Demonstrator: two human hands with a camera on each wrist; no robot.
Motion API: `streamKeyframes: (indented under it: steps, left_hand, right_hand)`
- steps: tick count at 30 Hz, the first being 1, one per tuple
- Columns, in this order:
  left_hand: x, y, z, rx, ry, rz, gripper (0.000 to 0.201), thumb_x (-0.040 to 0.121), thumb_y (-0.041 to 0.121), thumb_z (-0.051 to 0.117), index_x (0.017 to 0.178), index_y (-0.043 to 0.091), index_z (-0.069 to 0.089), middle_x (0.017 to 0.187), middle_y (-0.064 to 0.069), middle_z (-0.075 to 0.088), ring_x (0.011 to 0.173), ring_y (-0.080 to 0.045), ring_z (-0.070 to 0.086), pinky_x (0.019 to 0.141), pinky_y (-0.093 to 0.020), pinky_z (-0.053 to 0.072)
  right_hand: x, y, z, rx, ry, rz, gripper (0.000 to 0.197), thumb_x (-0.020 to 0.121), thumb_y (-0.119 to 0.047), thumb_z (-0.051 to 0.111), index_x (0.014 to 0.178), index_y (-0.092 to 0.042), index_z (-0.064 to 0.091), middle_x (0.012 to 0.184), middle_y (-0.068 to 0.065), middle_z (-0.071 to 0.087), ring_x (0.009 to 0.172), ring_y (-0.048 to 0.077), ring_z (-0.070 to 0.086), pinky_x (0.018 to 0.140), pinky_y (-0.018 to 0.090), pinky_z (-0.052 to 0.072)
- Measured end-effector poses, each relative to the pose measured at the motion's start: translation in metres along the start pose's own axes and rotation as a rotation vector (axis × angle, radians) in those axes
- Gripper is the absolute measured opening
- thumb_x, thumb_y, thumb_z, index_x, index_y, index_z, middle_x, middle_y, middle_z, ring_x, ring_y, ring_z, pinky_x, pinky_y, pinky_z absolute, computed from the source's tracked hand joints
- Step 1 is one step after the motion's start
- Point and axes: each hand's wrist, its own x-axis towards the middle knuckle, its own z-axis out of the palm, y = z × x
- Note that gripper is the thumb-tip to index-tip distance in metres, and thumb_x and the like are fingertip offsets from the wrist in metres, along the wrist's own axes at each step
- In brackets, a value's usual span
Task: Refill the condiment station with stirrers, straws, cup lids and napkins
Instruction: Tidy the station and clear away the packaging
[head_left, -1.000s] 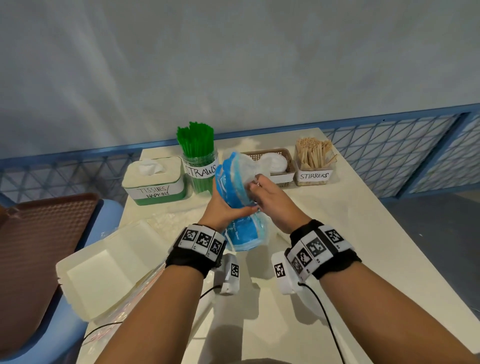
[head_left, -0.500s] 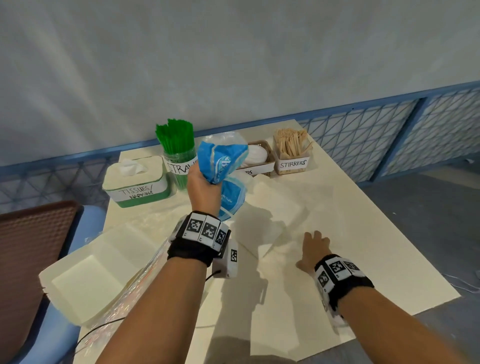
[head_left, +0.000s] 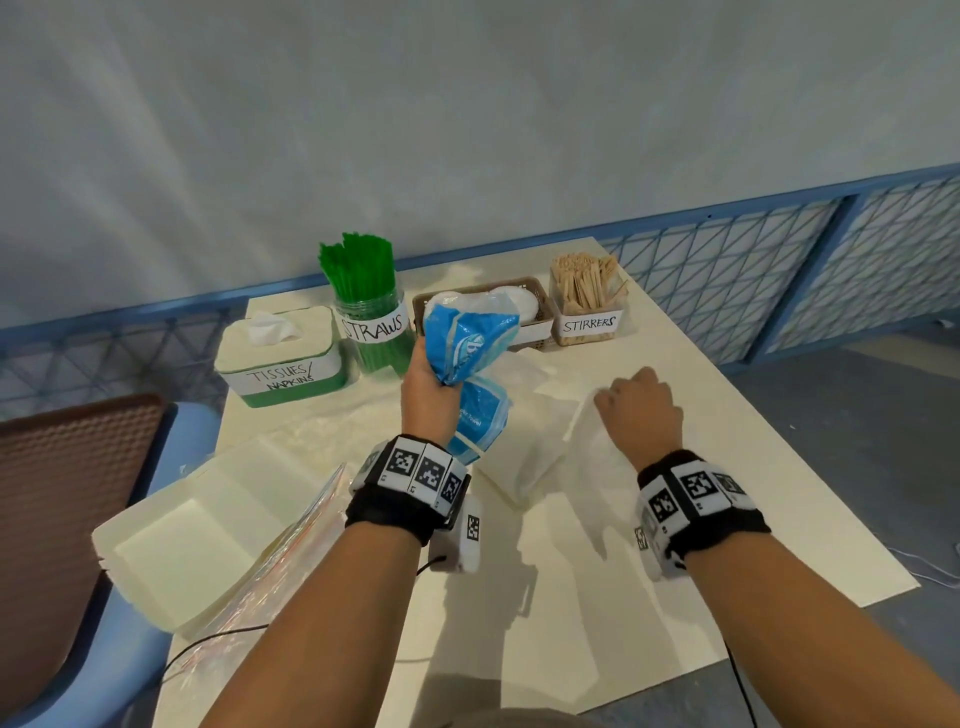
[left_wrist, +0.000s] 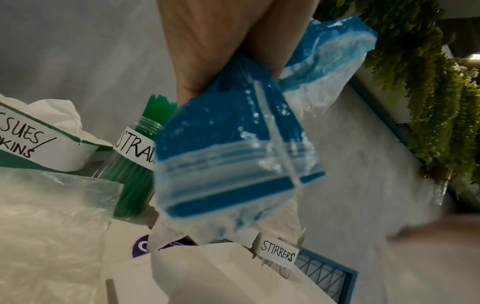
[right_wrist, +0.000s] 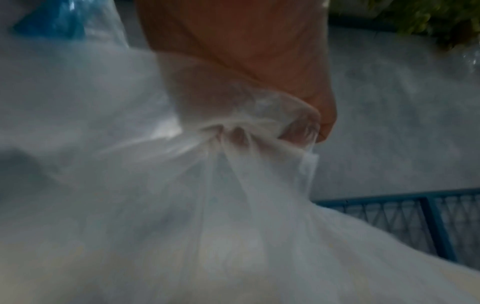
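Cream surface (head_left: 597, 571): a crumpled blue wrapper (head_left: 467, 348) is clenched in the left hand (head_left: 428, 400), raised before the lid basket (head_left: 540, 312); beside it, thin white plastic (head_left: 587, 447) is pinched by the right hand (head_left: 641, 410).

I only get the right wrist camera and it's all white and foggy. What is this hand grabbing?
Observer: The right hand pinches a clear plastic bag lying on the table, seen from the head camera.
Child: What's that blue bit in my corner?
Observer: A crumpled blue wrapper, gripped by the left hand and held above the table.
Child: Is there a napkin box anywhere?
Observer: Yes, a green and white box labelled TISSUES/NAPKINS stands at the far left, with a tissue poking out of its top.
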Motion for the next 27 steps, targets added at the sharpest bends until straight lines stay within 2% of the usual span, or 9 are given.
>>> streamKeyframes:
  steps: [3,6,8,10,13,17,21,24,27]
  left_hand:
    - [-0.003,0.003,0.001,0.013,0.002,-0.019,0.039,0.088,-0.004,0.051,0.125,0.011,0.049,0.102,0.007,0.054,0.097,-0.010,0.052,0.084,-0.023,0.040]
    - [-0.004,0.002,-0.003,0.022,0.039,-0.027,0.039,0.088,-0.003,0.051,0.124,0.011,0.048,0.100,0.007,0.054,0.096,-0.011,0.052,0.082,-0.023,0.039]
    - [-0.004,0.000,-0.005,0.018,0.071,-0.044,0.036,0.087,-0.003,0.053,0.120,0.011,0.050,0.099,0.004,0.055,0.100,-0.017,0.056,0.082,-0.026,0.042]
    - [-0.005,0.001,-0.007,-0.045,0.076,-0.034,0.034,0.083,-0.001,0.060,0.111,0.017,0.053,0.102,0.002,0.060,0.102,-0.021,0.060,0.085,-0.031,0.049]
    - [-0.008,0.006,-0.013,-0.212,0.001,-0.097,0.035,0.080,-0.004,0.063,0.097,0.026,0.054,0.096,0.001,0.063,0.088,-0.013,0.062,0.073,-0.016,0.055]
    - [-0.010,-0.005,-0.040,-0.344,-0.164,-0.266,0.075,0.070,0.033,0.068,0.136,0.015,0.037,0.128,-0.006,0.057,0.115,-0.021,0.058,0.099,-0.037,0.049]
    - [-0.021,-0.009,-0.081,-0.252,-0.282,-0.228,0.081,0.057,0.029,0.078,0.129,0.016,0.043,0.119,-0.001,0.063,0.110,-0.014,0.062,0.094,-0.030,0.051]
    - [-0.026,-0.010,-0.117,-0.073,-0.107,-0.202,0.052,0.057,0.005,0.083,0.104,0.008,0.060,0.100,-0.006,0.069,0.093,-0.015,0.067,0.085,-0.037,0.052]
    - [-0.030,0.001,-0.162,0.172,0.230,-0.206,0.036,0.071,0.000,0.075,0.104,-0.003,0.062,0.096,-0.011,0.063,0.093,-0.019,0.060,0.075,-0.028,0.047]
  right_hand:
    - [0.008,-0.014,-0.027,0.261,0.127,-0.009,0.031,0.094,-0.023,0.044,0.099,0.002,0.060,0.110,0.022,0.048,0.100,0.036,0.051,0.082,0.037,0.043]
    - [0.005,-0.032,-0.053,0.609,0.267,-0.071,0.027,0.095,-0.016,0.046,0.099,0.007,0.059,0.113,0.020,0.047,0.092,0.021,0.045,0.075,0.014,0.027]
    - [-0.002,-0.049,-0.058,0.848,0.254,-0.123,0.025,0.096,-0.016,0.045,0.103,0.004,0.058,0.114,0.014,0.047,0.095,0.016,0.043,0.076,0.013,0.028]
    - [-0.011,-0.070,-0.047,1.042,0.075,-0.205,0.020,0.097,-0.022,0.045,0.103,-0.008,0.058,0.112,0.009,0.052,0.099,0.020,0.050,0.085,0.023,0.038]
    - [-0.028,-0.099,-0.020,1.198,-0.303,-0.265,0.016,0.098,-0.028,0.043,0.089,-0.025,0.056,0.101,-0.004,0.059,0.099,0.014,0.055,0.088,0.031,0.044]
    - [-0.036,-0.123,0.002,1.263,-0.481,-0.228,0.018,0.098,-0.015,0.043,0.110,-0.013,0.056,0.117,0.004,0.063,0.113,0.019,0.058,0.102,0.040,0.044]
    - [-0.050,-0.146,-0.002,1.305,-0.739,-0.310,0.032,0.096,-0.007,0.046,0.128,-0.006,0.049,0.117,0.006,0.062,0.110,0.022,0.059,0.100,0.035,0.046]
    - [-0.058,-0.166,-0.005,1.208,-0.774,-0.448,0.028,0.095,-0.001,0.042,0.121,0.004,0.051,0.105,0.013,0.061,0.095,0.023,0.061,0.088,0.024,0.050]
    - [-0.059,-0.188,0.009,1.180,-0.580,-0.452,0.025,0.097,-0.010,0.041,0.112,-0.010,0.061,0.098,-0.005,0.062,0.087,0.002,0.058,0.077,0.016,0.045]
